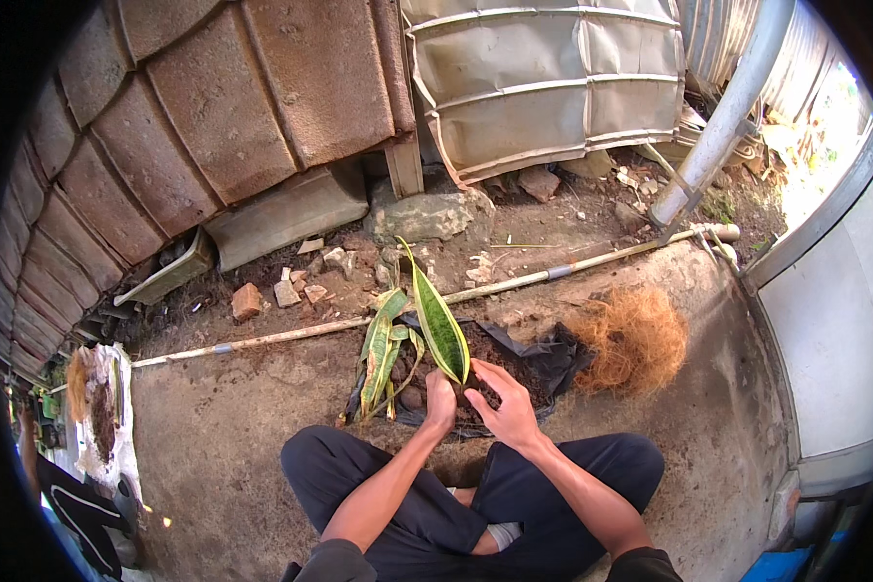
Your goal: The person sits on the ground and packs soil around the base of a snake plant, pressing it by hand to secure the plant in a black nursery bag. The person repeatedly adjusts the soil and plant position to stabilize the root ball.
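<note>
A snake plant leaf [439,326], green with yellow edges, stands tilted before me. My left hand [441,401] is closed around its base. Beside that base, on the right, my right hand [504,404] has thumb and fingers apart, the fingertips close to the leaf's lower edge; whether they touch it I cannot tell. Beneath both hands, dark soil [491,364] lies on a black plastic sheet or bag [553,356]. Several snake plant leaves [380,356], some drooping and browned, lie to the left of the soil. The lower end of the held leaf is partly hidden.
A tangled heap of brown fibre [631,340] sits to the right. Beyond the soil, a thin pipe [509,286] crosses the concrete floor [218,436], with broken brick [246,301] and stones behind it. Another person's dark sleeve [80,509] is at far left near a white sack [122,422].
</note>
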